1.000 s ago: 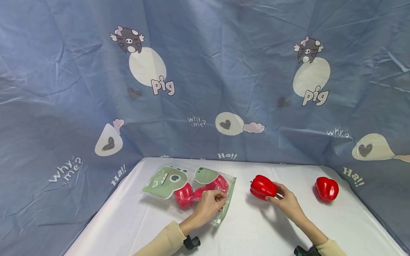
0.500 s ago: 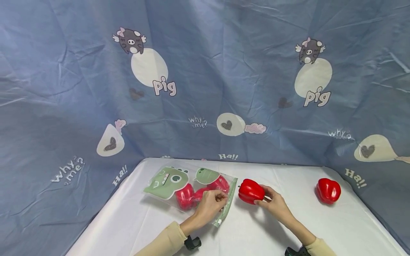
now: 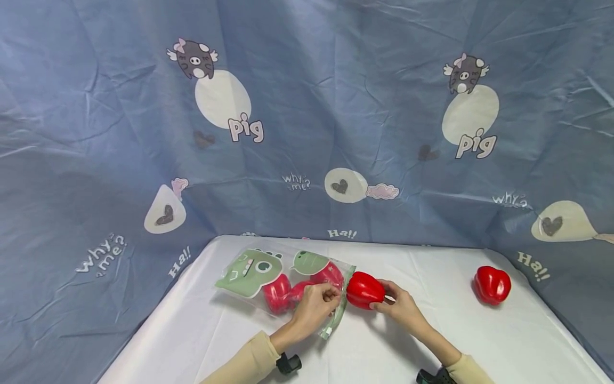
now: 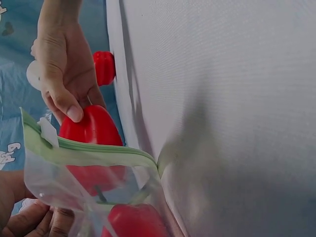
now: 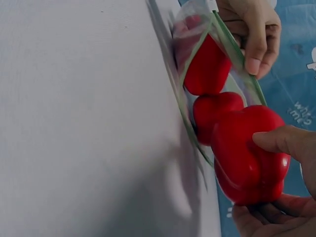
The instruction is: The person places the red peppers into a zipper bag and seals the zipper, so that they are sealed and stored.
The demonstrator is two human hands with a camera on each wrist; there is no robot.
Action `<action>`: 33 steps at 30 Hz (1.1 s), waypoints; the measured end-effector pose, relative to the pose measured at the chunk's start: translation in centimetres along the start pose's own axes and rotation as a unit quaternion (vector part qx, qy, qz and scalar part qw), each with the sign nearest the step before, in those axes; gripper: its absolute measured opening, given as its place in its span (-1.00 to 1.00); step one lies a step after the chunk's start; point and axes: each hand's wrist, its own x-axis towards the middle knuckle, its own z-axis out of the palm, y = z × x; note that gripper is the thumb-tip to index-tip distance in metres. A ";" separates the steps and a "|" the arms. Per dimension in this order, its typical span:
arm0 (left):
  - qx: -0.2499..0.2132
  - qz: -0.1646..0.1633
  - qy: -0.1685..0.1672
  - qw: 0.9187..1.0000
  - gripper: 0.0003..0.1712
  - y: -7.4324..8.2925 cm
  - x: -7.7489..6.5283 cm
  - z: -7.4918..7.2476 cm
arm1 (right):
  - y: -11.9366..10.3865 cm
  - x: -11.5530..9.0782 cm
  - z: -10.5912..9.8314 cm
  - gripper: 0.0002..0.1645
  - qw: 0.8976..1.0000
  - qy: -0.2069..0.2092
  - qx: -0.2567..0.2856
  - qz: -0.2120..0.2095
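Note:
A clear zip bag (image 3: 299,265) with a green dinosaur print and green zip edge lies on the table, its mouth facing right. Several red bell peppers (image 3: 276,294) are inside it. My left hand (image 3: 313,309) pinches the bag's edge near the mouth; in the right wrist view its thumb presses on the parted green rim (image 5: 239,54). With thumb and fingers, my right hand (image 3: 403,309) grips another red bell pepper (image 3: 365,290), stem end toward the bag. That pepper is at the mouth, its front part showing behind the clear film in the left wrist view.
One more red bell pepper (image 3: 492,285) rests at the right side of the white-covered table (image 3: 431,277). Behind the table hangs a blue curtain (image 3: 307,106) with pig prints. A white zip slider (image 4: 48,131) sits at one end of the bag's rim.
My right hand has carried its bell pepper leftward, from apart from the bag up to the bag's mouth. The left hand and the bag have stayed nearly still.

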 end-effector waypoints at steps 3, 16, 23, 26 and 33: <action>0.012 0.004 0.003 1.000 -0.92 0.1 0.0 -0.1 | 0.1 0.1 0.5 -0.25 1.000 -0.007 0.007 -0.012; 0.017 0.004 -0.007 1.000 -0.93 -0.2 0.0 0.1 | 0.4 0.0 2.5 -0.29 0.999 0.002 0.024 -0.028; 0.017 0.005 -0.007 1.000 -0.94 -0.3 0.0 0.3 | 0.2 -0.3 2.7 -0.25 0.999 0.030 -0.003 -0.013; 0.014 0.002 -0.009 1.000 -0.94 -0.4 0.0 0.3 | 0.2 -0.4 2.8 -0.26 0.999 0.044 -0.018 -0.007; 0.011 -0.002 -0.010 1.000 -0.94 -0.4 0.0 0.3 | 0.1 -0.6 3.0 -0.30 0.999 0.035 -0.018 -0.012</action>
